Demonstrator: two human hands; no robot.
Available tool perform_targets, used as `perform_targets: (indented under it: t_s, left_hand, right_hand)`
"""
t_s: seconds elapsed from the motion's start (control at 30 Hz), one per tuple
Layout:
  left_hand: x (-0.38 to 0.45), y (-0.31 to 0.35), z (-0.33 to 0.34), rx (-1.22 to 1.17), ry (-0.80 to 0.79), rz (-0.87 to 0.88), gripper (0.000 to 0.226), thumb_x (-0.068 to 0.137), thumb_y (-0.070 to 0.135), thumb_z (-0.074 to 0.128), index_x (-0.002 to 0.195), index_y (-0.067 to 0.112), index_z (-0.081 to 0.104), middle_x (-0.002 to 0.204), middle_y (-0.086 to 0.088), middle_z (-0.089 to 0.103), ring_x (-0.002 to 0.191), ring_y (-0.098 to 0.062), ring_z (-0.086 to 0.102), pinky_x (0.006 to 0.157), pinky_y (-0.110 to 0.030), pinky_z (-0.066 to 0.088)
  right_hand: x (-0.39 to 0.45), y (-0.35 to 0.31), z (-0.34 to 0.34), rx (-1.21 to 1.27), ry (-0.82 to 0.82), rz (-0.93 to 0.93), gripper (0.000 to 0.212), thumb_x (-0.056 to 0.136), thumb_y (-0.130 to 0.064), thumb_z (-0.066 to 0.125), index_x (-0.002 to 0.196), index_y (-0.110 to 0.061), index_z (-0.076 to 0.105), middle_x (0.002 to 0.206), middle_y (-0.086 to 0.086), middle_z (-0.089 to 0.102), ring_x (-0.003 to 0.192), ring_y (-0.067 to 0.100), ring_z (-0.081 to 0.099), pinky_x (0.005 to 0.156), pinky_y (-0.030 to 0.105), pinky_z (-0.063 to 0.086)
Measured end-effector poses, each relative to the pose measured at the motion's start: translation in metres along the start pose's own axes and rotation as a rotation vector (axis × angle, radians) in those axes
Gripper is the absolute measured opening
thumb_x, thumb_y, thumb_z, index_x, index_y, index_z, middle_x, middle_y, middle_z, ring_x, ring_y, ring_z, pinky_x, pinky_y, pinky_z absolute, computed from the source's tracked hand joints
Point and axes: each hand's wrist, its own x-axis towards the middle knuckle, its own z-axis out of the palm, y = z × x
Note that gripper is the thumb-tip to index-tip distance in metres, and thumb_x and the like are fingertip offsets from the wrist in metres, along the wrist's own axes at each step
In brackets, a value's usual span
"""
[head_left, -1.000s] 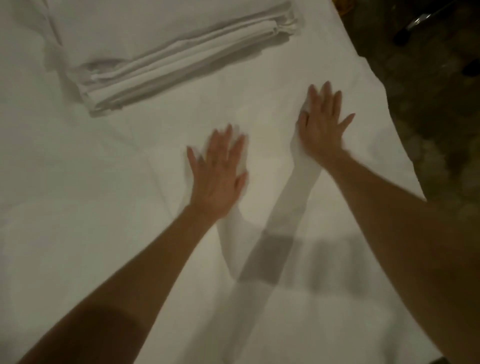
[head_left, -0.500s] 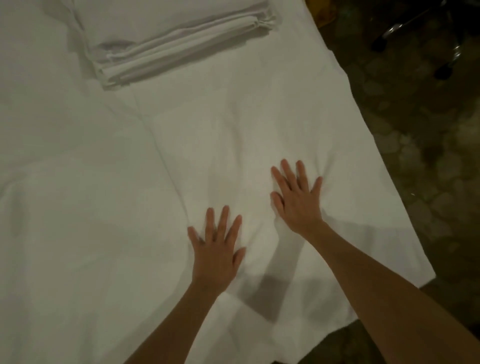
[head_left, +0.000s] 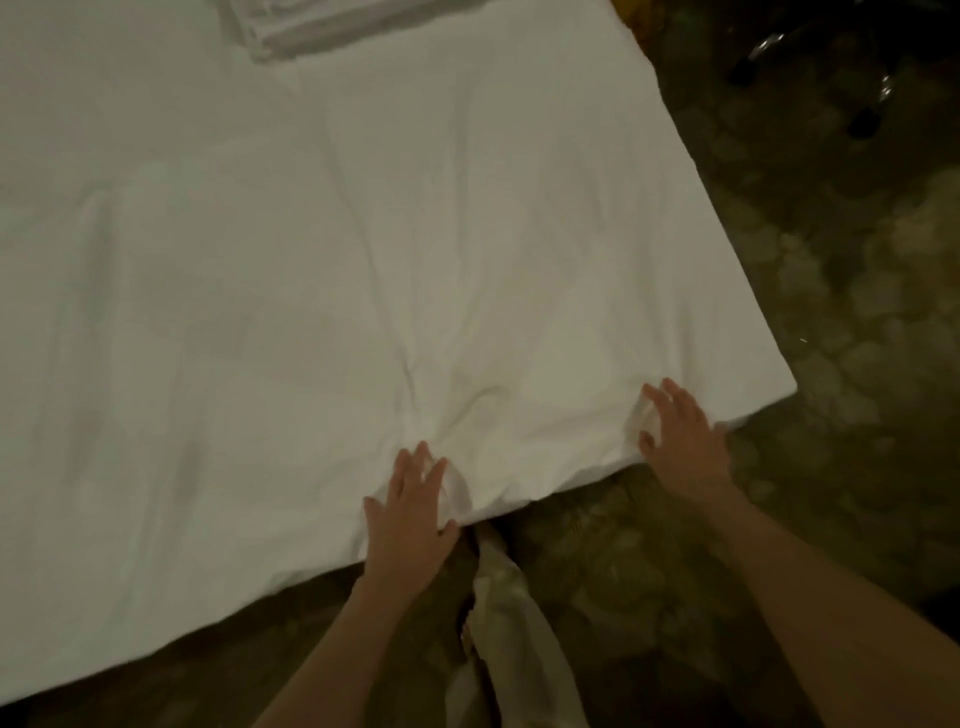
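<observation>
Left hand (head_left: 410, 514) and right hand (head_left: 680, 441) press, fingers spread, on the wrinkled near edge of the white sheet (head_left: 467, 234). A folded stack (head_left: 322, 21) lies far beyond them.

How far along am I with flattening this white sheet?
Most of the white sheet lies flat; a folded stack sits at the far end. The left hand and right hand press the sheet's near edge, fingers straight. The creases between them are not yet smoothed.
</observation>
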Motion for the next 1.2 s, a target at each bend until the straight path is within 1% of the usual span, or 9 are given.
perform_targets:
  t_s: [0.13,0.2,0.3,0.37,0.53,0.73,0.93,1.1,1.2]
  left_hand:
    - [-0.025,-0.015,0.024,-0.041,0.108,-0.02,0.069,0.084,0.02,0.063,0.146,0.019,0.032,0.157,-0.007,0.02,0.143,-0.027,0.017,0.103,-0.048,0.04]
    - [-0.022,-0.011,0.021,0.026,0.127,-0.083,0.057,0.087,0.025,0.062,0.139,0.016,0.038,0.143,-0.007,0.035,0.132,-0.027,0.029,0.093,-0.041,0.047]
    - [-0.004,-0.001,0.012,0.272,0.115,-0.132,0.048,0.09,0.034,0.055,0.132,0.019,0.039,0.127,-0.001,0.044,0.115,-0.02,0.042,0.081,-0.033,0.045]
    - [0.009,0.012,0.01,0.352,0.148,-0.12,0.048,0.09,0.035,0.055,0.132,0.018,0.039,0.124,0.0,0.046,0.108,-0.019,0.047,0.076,-0.031,0.041]
    - [0.03,0.069,0.018,0.334,0.157,-0.076,0.038,0.093,0.026,0.049,0.13,0.022,0.043,0.123,0.004,0.053,0.107,-0.015,0.051,0.083,-0.028,0.039]
    - [0.038,0.1,0.021,0.274,0.181,-0.213,0.031,0.1,0.024,0.037,0.127,0.025,0.052,0.119,0.006,0.06,0.1,-0.013,0.058,0.08,-0.025,0.039]
    - [0.035,0.111,0.014,0.353,0.139,-0.296,0.029,0.099,0.021,0.042,0.126,0.023,0.049,0.12,0.005,0.058,0.104,-0.013,0.058,0.084,-0.024,0.04]
    - [0.024,0.119,0.012,0.419,0.125,-0.356,0.034,0.097,0.02,0.046,0.13,0.023,0.045,0.125,0.005,0.056,0.109,-0.013,0.057,0.09,-0.026,0.041]
    - [0.022,0.125,0.009,0.457,0.13,-0.386,0.026,0.096,0.02,0.047,0.122,0.022,0.049,0.117,0.005,0.058,0.103,-0.013,0.059,0.087,-0.026,0.043]
  right_hand:
    - [0.005,0.034,-0.019,0.128,0.058,0.082,0.045,0.093,-0.024,0.057,0.135,-0.015,0.045,0.145,0.01,0.037,0.127,0.034,0.041,0.103,0.048,0.039]
    - [0.021,0.041,-0.034,0.198,0.096,0.164,0.046,0.094,-0.024,0.057,0.135,-0.011,0.043,0.143,0.013,0.035,0.126,0.035,0.04,0.103,0.048,0.04]
    - [0.05,0.057,-0.051,0.289,0.142,0.261,0.056,0.092,-0.026,0.059,0.141,-0.009,0.036,0.147,0.015,0.03,0.131,0.036,0.036,0.105,0.047,0.036]
    - [0.069,0.072,-0.062,0.311,0.125,0.281,0.064,0.091,-0.029,0.061,0.144,-0.009,0.031,0.149,0.016,0.029,0.135,0.036,0.034,0.107,0.045,0.034]
    - [0.102,0.107,-0.076,0.36,-0.006,0.291,0.078,0.088,-0.042,0.064,0.145,-0.002,0.029,0.148,0.018,0.032,0.134,0.036,0.035,0.107,0.043,0.033]
    - [0.112,0.138,-0.069,0.643,0.027,0.28,0.045,0.086,-0.028,0.07,0.121,-0.008,0.052,0.13,0.015,0.053,0.117,0.033,0.051,0.089,0.04,0.047]
    - [0.099,0.148,-0.064,0.818,0.199,0.228,0.039,0.087,-0.017,0.068,0.119,-0.002,0.053,0.124,0.016,0.058,0.112,0.032,0.055,0.081,0.03,0.043]
    - [0.088,0.155,-0.07,0.921,0.164,0.266,0.037,0.089,-0.016,0.066,0.12,0.0,0.055,0.123,0.017,0.059,0.111,0.03,0.057,0.081,0.027,0.043]
    - [0.084,0.164,-0.072,0.915,0.117,0.214,0.029,0.09,-0.017,0.064,0.113,0.0,0.06,0.115,0.017,0.063,0.1,0.027,0.059,0.08,0.03,0.046]
